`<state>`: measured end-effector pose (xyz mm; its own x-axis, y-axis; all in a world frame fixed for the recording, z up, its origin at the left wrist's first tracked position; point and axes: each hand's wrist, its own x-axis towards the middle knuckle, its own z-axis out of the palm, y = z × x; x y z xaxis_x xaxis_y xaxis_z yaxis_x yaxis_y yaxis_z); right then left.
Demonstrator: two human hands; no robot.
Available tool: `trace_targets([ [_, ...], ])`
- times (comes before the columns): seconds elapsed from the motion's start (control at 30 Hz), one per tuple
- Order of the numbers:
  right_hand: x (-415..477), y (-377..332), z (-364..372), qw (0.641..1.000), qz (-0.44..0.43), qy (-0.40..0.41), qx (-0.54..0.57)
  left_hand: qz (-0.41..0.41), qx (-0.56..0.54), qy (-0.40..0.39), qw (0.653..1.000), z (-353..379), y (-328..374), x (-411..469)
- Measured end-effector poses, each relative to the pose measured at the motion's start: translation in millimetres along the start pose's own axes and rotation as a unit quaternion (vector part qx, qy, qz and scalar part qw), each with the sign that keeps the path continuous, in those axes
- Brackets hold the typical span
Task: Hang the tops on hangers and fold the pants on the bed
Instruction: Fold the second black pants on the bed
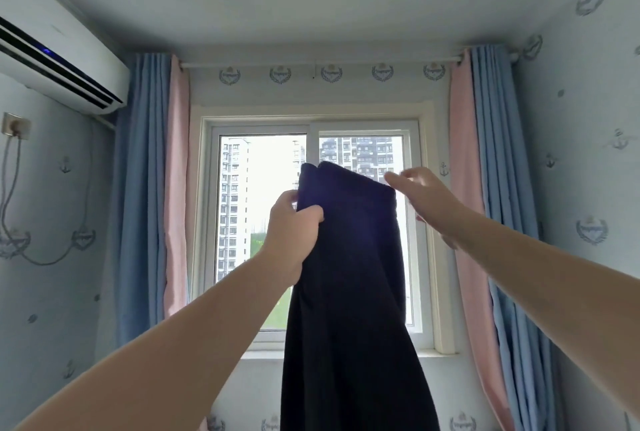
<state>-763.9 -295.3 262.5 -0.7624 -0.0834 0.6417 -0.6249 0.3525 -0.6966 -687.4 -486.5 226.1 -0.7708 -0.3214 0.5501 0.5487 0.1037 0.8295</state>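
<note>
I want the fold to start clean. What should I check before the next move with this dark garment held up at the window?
1. Left hand grips dark garment at its top edge: ok.
2. Right hand holds the other top corner: cannot tell, blurred.
3. Top edge level: not ok, slopes down to the right.
4. Pants or top: cannot tell.
5. Bed ready below: cannot tell, out of view.

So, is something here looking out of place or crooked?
Nothing looks damaged. The dark garment hangs askew: the left hand grips its bunched upper left edge, so the top edge slopes down toward the right hand, whose grip is blurred. On the left wall a cable sags in loose loops.
</note>
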Motion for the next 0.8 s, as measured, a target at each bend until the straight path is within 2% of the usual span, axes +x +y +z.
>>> trace_targets([
  [0.07, -4.4, 15.9, 7.4, 0.996, 0.067, -0.047, 0.047, -0.001, -0.023, -0.009, 1.000, -22.5, 8.2, 8.3],
  [0.1, -8.4, 22.0, 12.2, 0.984, 0.104, -0.110, 0.095, -0.005, -0.035, -0.015, 0.999, -33.9, 11.6, 13.3],
  [0.17, -20.5, 24.8, 27.2, 0.932, 0.150, -0.273, 0.183, -0.010, -0.044, -0.028, 0.999, -56.2, 14.9, 22.7],
  [0.2, -28.2, 20.8, 37.3, 0.910, 0.148, -0.327, 0.208, -0.011, -0.042, -0.034, 0.998, -67.1, 14.6, 26.9],
  [0.23, -34.9, 14.2, 49.3, 0.901, 0.143, -0.344, 0.224, -0.014, -0.037, -0.040, 0.998, -78.2, 13.2, 30.3],
  [0.27, -40.0, 5.6, 62.4, 0.904, 0.140, -0.333, 0.228, -0.017, -0.031, -0.046, 0.998, -90.3, 11.5, 33.1],
  [0.4, -45.8, -24.1, 108.4, 0.951, 0.140, -0.171, 0.215, -0.018, 0.033, -0.054, 0.998, -140.5, 1.4, 44.0],
  [0.47, -49.4, -35.5, 127.8, 0.964, 0.134, -0.120, 0.198, -0.008, 0.081, -0.039, 0.996, -164.2, -5.2, 48.5],
  [0.67, -72.5, -73.1, 176.5, 0.978, 0.109, -0.074, 0.164, 0.032, 0.186, 0.017, 0.982, -224.7, -12.8, 44.3],
  [0.8, -92.0, -102.1, 190.2, 0.982, 0.093, -0.073, 0.148, 0.064, 0.226, 0.051, 0.971, -256.9, 2.9, 24.1],
])
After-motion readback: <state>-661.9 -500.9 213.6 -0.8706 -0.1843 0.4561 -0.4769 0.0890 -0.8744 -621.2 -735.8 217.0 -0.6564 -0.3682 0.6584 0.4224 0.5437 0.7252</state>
